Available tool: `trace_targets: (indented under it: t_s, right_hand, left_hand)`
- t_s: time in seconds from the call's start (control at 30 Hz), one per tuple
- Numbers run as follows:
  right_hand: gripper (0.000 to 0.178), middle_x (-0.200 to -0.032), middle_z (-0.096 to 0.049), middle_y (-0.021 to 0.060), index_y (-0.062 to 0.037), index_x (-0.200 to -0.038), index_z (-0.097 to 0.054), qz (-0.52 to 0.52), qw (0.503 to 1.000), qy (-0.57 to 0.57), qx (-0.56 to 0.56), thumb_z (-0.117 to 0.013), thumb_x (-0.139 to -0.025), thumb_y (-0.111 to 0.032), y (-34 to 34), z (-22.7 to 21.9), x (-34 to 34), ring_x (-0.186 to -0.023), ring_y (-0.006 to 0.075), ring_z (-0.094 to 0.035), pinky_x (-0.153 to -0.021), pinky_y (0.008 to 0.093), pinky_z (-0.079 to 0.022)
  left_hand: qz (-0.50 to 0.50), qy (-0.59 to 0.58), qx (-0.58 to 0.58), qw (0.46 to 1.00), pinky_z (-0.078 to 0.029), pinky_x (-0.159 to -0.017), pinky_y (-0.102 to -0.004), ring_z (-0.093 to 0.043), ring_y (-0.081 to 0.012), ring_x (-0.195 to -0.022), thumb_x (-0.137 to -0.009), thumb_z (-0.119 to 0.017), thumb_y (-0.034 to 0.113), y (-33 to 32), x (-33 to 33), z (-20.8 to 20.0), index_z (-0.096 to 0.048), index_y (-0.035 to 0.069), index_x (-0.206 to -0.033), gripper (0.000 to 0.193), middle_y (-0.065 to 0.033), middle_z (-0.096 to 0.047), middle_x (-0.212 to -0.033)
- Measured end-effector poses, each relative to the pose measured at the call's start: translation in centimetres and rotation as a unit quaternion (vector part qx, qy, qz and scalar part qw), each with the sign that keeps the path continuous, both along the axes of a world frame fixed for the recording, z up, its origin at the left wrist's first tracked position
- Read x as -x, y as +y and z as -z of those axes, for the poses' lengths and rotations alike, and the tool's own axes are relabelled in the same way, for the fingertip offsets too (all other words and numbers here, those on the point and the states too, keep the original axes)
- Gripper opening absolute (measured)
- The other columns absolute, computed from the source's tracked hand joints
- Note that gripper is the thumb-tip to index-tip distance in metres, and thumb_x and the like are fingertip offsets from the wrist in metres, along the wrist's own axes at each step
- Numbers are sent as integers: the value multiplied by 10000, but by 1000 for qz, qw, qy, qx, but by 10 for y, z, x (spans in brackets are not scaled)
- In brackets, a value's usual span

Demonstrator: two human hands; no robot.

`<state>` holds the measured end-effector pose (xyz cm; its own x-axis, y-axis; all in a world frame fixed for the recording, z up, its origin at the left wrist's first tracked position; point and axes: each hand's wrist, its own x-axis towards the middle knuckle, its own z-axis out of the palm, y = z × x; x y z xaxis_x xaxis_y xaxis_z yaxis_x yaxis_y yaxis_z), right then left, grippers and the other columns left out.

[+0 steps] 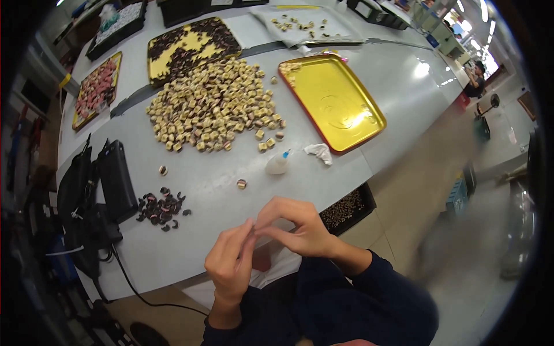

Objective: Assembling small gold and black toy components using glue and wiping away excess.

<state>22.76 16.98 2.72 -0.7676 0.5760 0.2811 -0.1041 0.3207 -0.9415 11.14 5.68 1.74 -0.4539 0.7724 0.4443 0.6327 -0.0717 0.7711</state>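
Above the table's near edge, my left hand [229,262] and my right hand [297,228] meet at the fingertips, both pinched closed. Whatever lies between the fingers is too small or hidden to make out. Just beyond them is a single small striped piece [241,184], cream and dark brown; another striped piece [163,170] lies farther left. A heap of dark curved pieces [158,207] is left of my hands. Farther off spreads a large pile of cream-and-brown pieces [210,106]. A small squeeze bottle [277,164] with a blue tip stands near a crumpled white tissue [319,153].
A yellow tray [340,106] with pale bits in one corner sits at right. Behind the pile are a tray of dark pieces [193,46] and a smaller tray of reddish pieces [97,89]. Black devices with a cable [117,181] occupy the left edge. A dark bin [349,209] is below the table.
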Motion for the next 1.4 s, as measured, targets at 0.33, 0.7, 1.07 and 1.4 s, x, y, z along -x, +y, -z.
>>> trace_targets:
  t_s: [0.33,0.7,1.07,1.4]
  right_hand:
    - [149,-832,-587,149,22,-910,-540,250,945,137,-158,-532,-788,109,0,21,-6,-741,192,-539,-678,282,-458]
    - [316,-1133,-565,143,-4,-1138,-467,159,986,-50,-13,-561,-838,34,46,26,9,-1013,199,-559,-898,310,-433]
    - [565,-1059,-580,181,14,-1226,-412,38,954,99,280,-676,-821,-278,26,31,6,-818,201,-622,-737,285,-497]
    - [439,-947,-602,223,-48,-1109,-404,-22,899,272,341,-502,-907,-425,25,45,6,-627,108,-552,-583,203,-455]
  left_hand:
    - [33,-160,-65,985,-492,-636,-262,-623,-191,-692,-701,-672,-98,0,11,20,-660,-2,-970,287,-111,-648,-793]
    - [106,-500,-60,857,-432,-750,-271,-498,-139,-828,-927,-508,107,-4,27,16,-562,-56,-1122,259,-58,-493,-922]
    - [181,-513,-77,835,-486,-794,-272,-543,-147,-865,-836,-580,-65,-8,29,24,-565,-67,-1103,268,-81,-506,-949]
    - [130,-470,-85,869,-554,-707,-294,-601,-191,-754,-713,-636,-181,-4,17,22,-587,-86,-963,272,-123,-539,-881]
